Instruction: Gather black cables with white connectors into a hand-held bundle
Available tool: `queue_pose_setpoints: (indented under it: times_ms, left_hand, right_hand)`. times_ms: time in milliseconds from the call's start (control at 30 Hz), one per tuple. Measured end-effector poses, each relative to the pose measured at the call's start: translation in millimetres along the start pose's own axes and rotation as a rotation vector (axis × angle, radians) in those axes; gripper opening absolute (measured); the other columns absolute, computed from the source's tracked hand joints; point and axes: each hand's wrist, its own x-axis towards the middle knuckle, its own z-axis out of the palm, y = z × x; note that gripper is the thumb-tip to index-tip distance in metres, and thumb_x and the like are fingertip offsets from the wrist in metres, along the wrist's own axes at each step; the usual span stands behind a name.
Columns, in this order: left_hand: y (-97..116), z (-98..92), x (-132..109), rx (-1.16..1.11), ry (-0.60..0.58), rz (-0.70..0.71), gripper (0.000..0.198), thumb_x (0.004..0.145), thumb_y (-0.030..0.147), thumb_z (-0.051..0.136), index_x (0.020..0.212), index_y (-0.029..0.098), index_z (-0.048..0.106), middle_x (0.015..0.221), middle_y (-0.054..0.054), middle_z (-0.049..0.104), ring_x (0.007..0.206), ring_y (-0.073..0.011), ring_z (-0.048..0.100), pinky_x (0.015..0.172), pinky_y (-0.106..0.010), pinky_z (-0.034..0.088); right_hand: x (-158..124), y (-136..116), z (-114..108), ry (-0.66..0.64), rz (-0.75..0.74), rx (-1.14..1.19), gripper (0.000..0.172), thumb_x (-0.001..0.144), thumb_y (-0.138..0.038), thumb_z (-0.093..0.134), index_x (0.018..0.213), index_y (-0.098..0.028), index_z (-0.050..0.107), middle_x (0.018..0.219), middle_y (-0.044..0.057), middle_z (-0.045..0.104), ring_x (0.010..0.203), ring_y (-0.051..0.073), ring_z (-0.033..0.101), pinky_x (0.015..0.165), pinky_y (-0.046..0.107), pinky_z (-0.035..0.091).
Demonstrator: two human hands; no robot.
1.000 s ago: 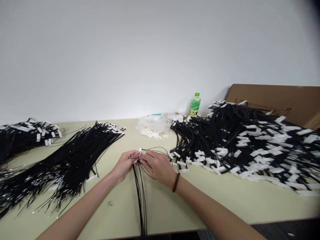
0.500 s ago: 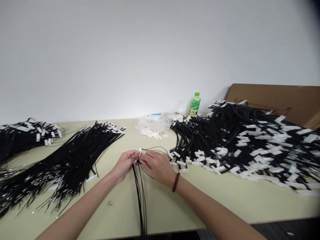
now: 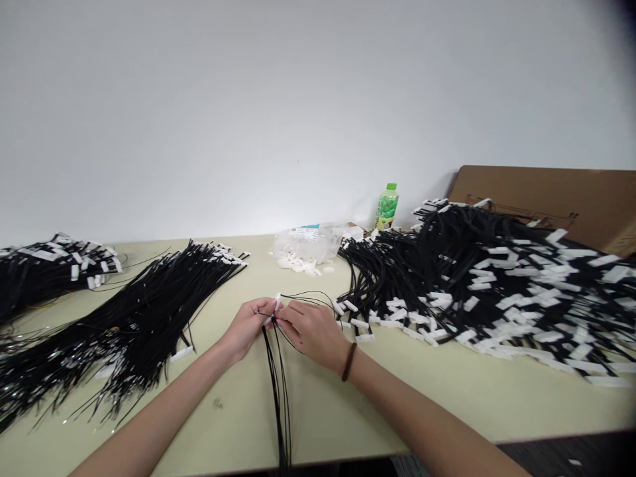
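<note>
My left hand [image 3: 247, 325] and my right hand [image 3: 312, 331] meet at the middle of the pale green table [image 3: 348, 404]. Both pinch the same thin black wires [image 3: 279, 384], which run down from my fingers toward the table's near edge. A small white connector [image 3: 277, 301] sticks up between my left thumb and fingers. My right fingertips press on the wires right beside it. A dark band circles my right wrist.
A big heap of black wires with white tags [image 3: 497, 285] fills the right side. Two more bundles [image 3: 134, 318] [image 3: 44, 268] lie at the left. A clear bag of white connectors [image 3: 305, 248], a green bottle [image 3: 386, 207] and a cardboard box [image 3: 551, 199] stand at the back.
</note>
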Motion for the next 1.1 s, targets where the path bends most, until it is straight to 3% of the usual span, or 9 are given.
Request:
queue_pose_setpoints:
  times_ms: [433, 1100]
  left_hand:
    - [-1.4, -1.0, 0.9, -0.007, -0.004, -0.015, 0.036, 0.069, 0.046, 0.059, 0.073, 0.011, 0.057, 0.064, 0.000, 0.049, 0.058, -0.0075, 0.035, 0.053, -0.020, 0.027]
    - [2.4, 1.5, -0.5, 0.019, 0.005, 0.005, 0.037, 0.068, 0.047, 0.059, 0.064, 0.011, 0.053, 0.059, 0.001, 0.044, 0.054, -0.0072, 0.032, 0.051, -0.020, 0.025]
  right_hand:
    - [-0.2, 0.3, 0.3, -0.012, -0.003, -0.011, 0.014, 0.088, -0.024, 0.042, 0.089, -0.018, 0.055, 0.083, 0.000, 0.057, 0.074, 0.009, 0.052, 0.060, 0.024, 0.029]
    - [1.4, -0.3, -0.7, -0.004, -0.023, -0.021, 0.017, 0.089, -0.025, 0.039, 0.087, -0.017, 0.054, 0.082, 0.001, 0.056, 0.072, 0.009, 0.051, 0.059, 0.024, 0.028]
